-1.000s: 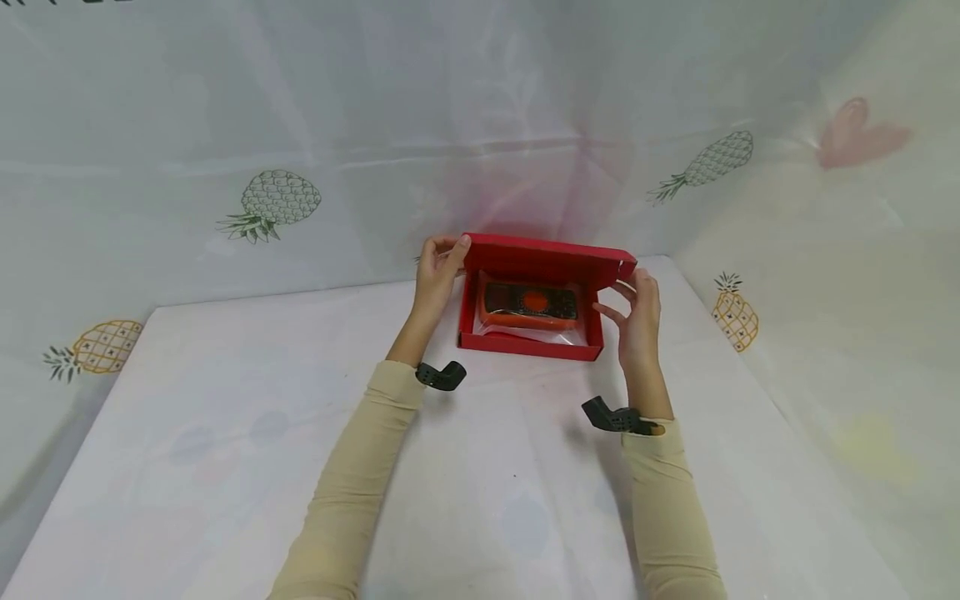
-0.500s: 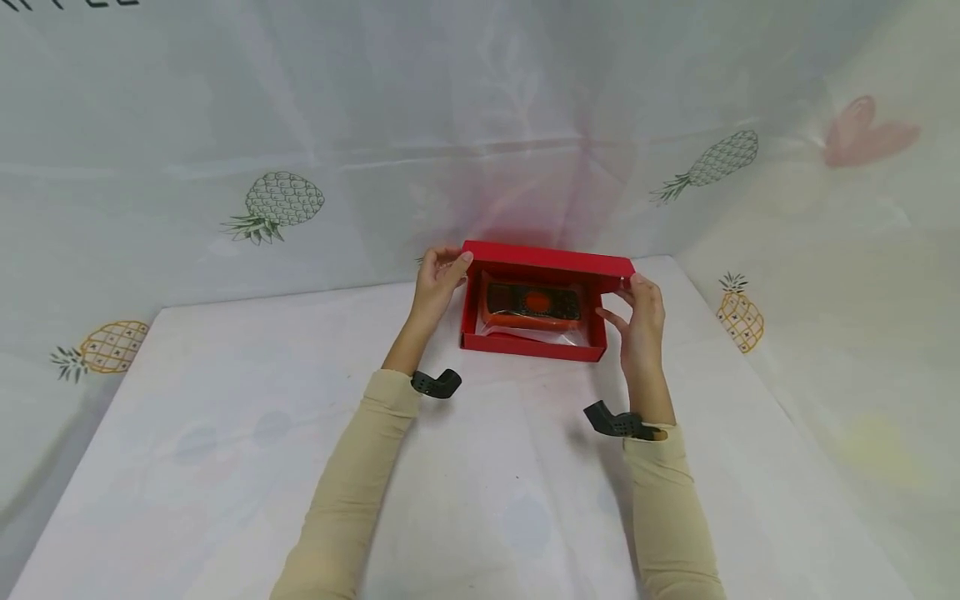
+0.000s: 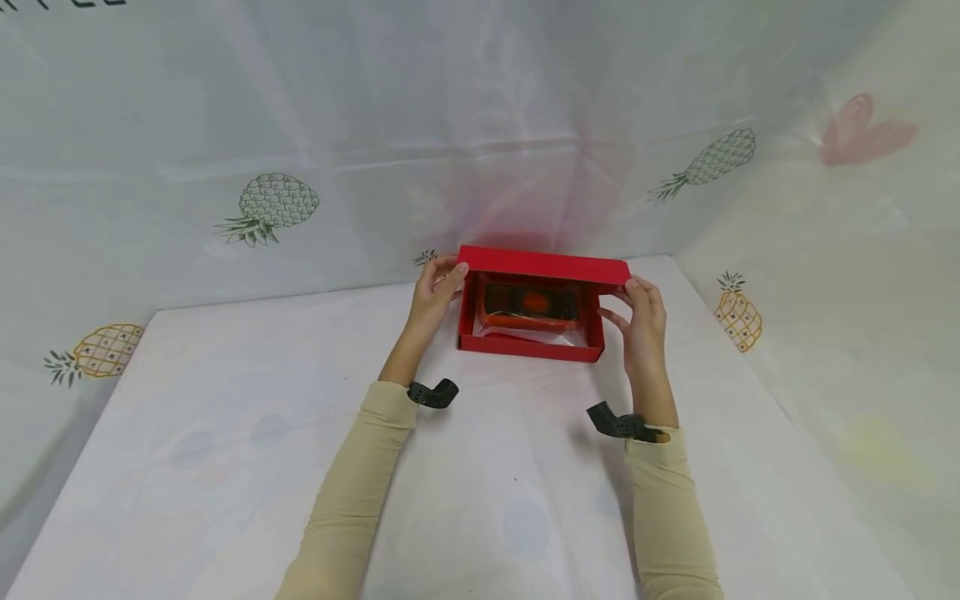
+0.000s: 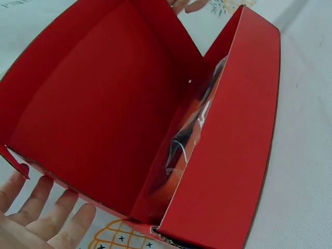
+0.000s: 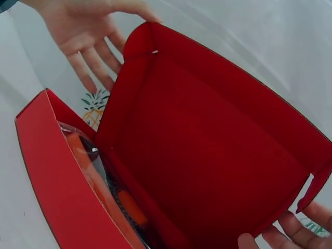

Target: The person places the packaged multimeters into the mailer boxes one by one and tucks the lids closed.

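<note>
A red cardboard box [image 3: 531,348] lies near the far edge of the table, its hinged lid [image 3: 543,263] partly raised and leaning forward over the tray. Inside lies a multimeter [image 3: 529,305], orange with a black face and a round orange-red dial, wrapped in a clear plastic bag [image 3: 566,337]. My left hand [image 3: 432,302] holds the lid's left front corner, thumb on the front flap and fingers [image 4: 62,211] along its side. At the opposite corner my right hand [image 3: 642,325] holds the lid; its fingers [image 5: 293,228] are beside the small side tab.
A white patterned cloth [image 3: 480,500] covers the table. Behind the box hangs a pale curtain [image 3: 420,167] with pineapple prints. Black wrist mounts [image 3: 432,393] sit on both forearms, the other mount [image 3: 622,423] being on the right.
The lid has tipped forward and down over the box, its front flap now facing me more. Both hands have come slightly down with it. The wrapped multimeter stays in place.
</note>
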Motion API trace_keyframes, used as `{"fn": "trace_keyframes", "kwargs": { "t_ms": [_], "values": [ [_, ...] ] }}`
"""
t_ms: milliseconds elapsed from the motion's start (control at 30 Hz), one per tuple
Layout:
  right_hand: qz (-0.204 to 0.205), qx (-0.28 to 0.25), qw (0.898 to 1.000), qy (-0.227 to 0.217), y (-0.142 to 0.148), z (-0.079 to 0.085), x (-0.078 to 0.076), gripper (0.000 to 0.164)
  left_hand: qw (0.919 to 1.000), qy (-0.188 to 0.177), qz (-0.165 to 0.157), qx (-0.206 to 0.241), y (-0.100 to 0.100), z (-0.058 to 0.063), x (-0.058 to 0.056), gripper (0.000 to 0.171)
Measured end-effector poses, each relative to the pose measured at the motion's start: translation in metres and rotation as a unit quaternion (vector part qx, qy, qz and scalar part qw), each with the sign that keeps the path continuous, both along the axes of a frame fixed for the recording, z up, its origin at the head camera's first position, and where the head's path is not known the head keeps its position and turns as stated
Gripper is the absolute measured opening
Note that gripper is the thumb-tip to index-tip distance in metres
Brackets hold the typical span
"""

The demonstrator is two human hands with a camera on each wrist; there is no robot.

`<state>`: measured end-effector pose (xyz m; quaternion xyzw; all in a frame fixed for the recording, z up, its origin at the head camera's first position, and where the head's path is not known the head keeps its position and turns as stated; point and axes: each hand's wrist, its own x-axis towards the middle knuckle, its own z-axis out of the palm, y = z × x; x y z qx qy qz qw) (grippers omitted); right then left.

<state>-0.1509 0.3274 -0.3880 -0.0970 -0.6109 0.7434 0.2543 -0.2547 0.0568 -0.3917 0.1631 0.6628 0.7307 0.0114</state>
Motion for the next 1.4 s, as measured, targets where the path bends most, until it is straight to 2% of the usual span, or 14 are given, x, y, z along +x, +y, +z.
{"fn": "trace_keyframes", "kwargs": {
  "t_ms": [167,467,700,1033,1300,1400],
  "values": [
    [0.003,0.035,0.999,-0.002,0.004,0.001,0.002,0.024,0.9999,-0.001,0.001,-0.011,-0.001,-0.001,-0.001,0.04],
    [0.014,0.039,0.999,-0.011,0.007,-0.002,0.004,0.026,1.0,-0.001,-0.008,-0.003,0.0,-0.003,-0.002,0.043],
    [0.019,0.057,0.998,-0.021,0.011,-0.004,0.006,0.03,0.9996,-0.01,-0.024,0.011,-0.003,-0.004,0.001,0.041],
    [0.059,0.085,0.994,-0.031,0.02,-0.006,0.013,0.04,0.9987,-0.016,-0.048,0.005,-0.007,-0.008,0.006,0.044],
    [0.076,0.081,0.993,-0.034,0.022,-0.012,0.016,0.04,0.9967,-0.014,-0.08,0.01,-0.012,-0.012,0.006,0.045],
    [0.076,0.085,0.993,-0.035,0.023,-0.014,0.018,0.04,0.9959,-0.021,-0.088,-0.003,-0.014,-0.003,0.014,0.047]
  ]
}}
